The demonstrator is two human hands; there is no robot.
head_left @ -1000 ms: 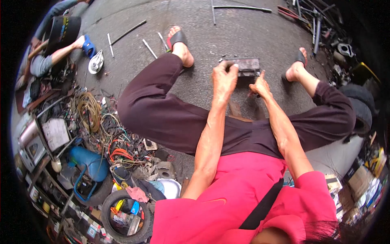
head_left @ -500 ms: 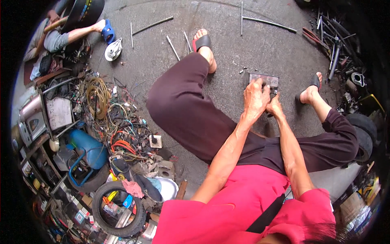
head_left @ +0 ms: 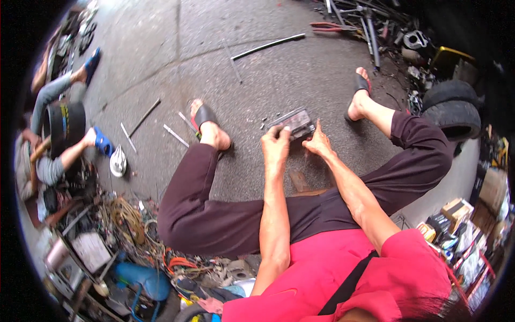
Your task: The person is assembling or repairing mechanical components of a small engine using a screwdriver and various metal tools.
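A flat, dark rectangular case (head_left: 301,119) with a greyish, partly see-through top lies on the ground between my feet. My left hand (head_left: 276,142) is at its near left corner, fingers curled and thumb pressed against the edge. Beside the case's right end is my right hand (head_left: 320,144), its index finger stretched out along that side and its thumb apart from it. The contents of the case are too small to make out. A few small metal pieces (head_left: 264,121) lie just left of the case.
T-handled wrenches (head_left: 268,46) lie on the ground ahead. Red-handled pliers (head_left: 328,27) and metal parts are heaped at far right, near stacked tyres (head_left: 453,115). Wires, a blue tank (head_left: 142,280) and clutter crowd the left. Another person's foot in a blue sandal (head_left: 102,142) is at left.
The whole view has swung, so the ground things sit differently. My left hand has moved off the case's top to its left corner; my right index finger now points out along its right end.
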